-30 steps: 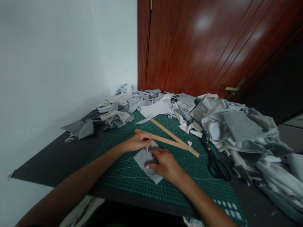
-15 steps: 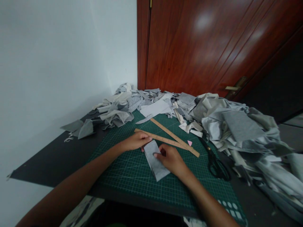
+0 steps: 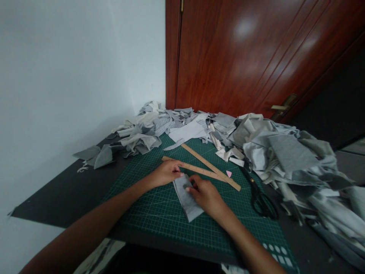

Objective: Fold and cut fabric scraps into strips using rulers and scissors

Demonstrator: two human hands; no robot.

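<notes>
A folded piece of grey fabric (image 3: 188, 201) lies at a slant over the green cutting mat (image 3: 154, 205), between my two hands. My left hand (image 3: 168, 172) pinches its far left corner, thumb on top. My right hand (image 3: 203, 190) grips the right edge, with the thumb on the upper face and the fingers curled at the side. Just beyond the hands, two wooden rulers (image 3: 211, 163) cross at their right ends. Near that crossing sits a small pink triangular piece (image 3: 229, 174), perhaps tailor's chalk.
Black-handled scissors (image 3: 261, 201) lie right of the mat. A large heap of grey and cream fabric scraps (image 3: 293, 152) covers the right side, and more scraps (image 3: 142, 140) line the back left. A white wall (image 3: 85, 76) and a wooden door (image 3: 228, 57) stand behind the black table (image 3: 62, 194).
The far end of the folded fabric has come down slightly toward me. My left hand has shifted a little, its fingers now covering more of that corner. The right hand keeps its grip.
</notes>
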